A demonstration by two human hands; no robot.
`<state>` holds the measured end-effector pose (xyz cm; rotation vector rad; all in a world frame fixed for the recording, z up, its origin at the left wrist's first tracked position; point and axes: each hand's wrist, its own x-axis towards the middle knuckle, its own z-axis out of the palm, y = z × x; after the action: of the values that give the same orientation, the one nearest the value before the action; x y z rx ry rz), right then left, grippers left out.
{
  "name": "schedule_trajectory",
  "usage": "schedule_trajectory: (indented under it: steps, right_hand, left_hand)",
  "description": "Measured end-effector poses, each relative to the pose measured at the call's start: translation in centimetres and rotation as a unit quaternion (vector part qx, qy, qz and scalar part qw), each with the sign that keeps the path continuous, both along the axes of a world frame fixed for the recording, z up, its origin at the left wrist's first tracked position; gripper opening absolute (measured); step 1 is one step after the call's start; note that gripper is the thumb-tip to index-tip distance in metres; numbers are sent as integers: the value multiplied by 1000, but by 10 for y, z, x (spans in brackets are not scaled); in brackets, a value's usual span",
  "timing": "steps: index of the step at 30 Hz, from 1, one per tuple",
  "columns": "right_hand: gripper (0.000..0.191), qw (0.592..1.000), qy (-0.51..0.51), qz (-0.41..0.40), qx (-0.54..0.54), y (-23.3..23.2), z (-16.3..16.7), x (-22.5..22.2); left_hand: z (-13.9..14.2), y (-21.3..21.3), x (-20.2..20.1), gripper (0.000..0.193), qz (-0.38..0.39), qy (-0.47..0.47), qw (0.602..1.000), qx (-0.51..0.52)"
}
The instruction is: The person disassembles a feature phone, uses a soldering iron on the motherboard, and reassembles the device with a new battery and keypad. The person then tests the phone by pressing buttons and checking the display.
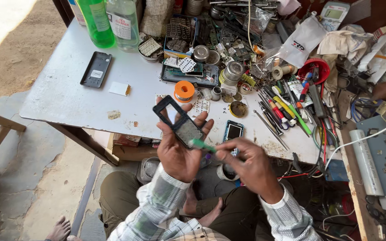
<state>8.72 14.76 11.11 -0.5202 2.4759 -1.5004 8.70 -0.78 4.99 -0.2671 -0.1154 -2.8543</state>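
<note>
Sleeves and knees: checked shirt sleeves and olive trousers sit closest under the camera, bare feet below.
Left hand point(179, 154): fingers wrapped up around the black phone frame point(178, 121), gripping its long edges, thumb side behind — held tilted above the near edge of the white table point(63, 93).
Right hand point(249, 167): closed in a pinch on a green-handled brush point(202, 144), whose tip touches the lower part of the frame.
Frame's handling: judged light, thin and stiff but easily cracked plastic, hollow at the window; best held by the side rails, as it is, not across the open window.
Brush's handling: light and slim, likely to roll in the fingers — a pinch near the middle suits it.
Just beyond the hands: small blue phone point(233, 131) lying flat on the table, orange tape roll point(184, 90) behind the frame.
Left end of table: black back cover point(96, 69), green bottle point(97, 22), clear bottle point(123, 22).
Right side: heap of screwdrivers point(287, 111), parts, wires.
</note>
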Motion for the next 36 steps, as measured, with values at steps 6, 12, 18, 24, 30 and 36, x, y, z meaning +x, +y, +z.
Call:
schedule_trajectory:
  steps: [6,12,18,24,30,36]
  right_hand:
    - [10,992,121,21,-9,5,-7,3]
    - [3,971,225,-35,-71,14,-3,5]
    - [8,957,289,-28,31,10,-16,11]
    - [12,957,288,-46,13,8,-30,8]
    - [16,972,201,-122,-19,-1,-24,7]
    - [14,952,296,-80,-5,-1,-8,12]
  left_hand:
    - [6,-5,3,56,-6,23,1000,-4]
    - [11,-4,4,54,-26,-7,1000,11]
    - [5,2,5,55,1,-1,1000,14]
    - [5,8,15,56,24,6,999,-22]
    - [18,19,20,62,40,12,996,-80]
    - [25,16,17,67,-3,-10,1000,-23]
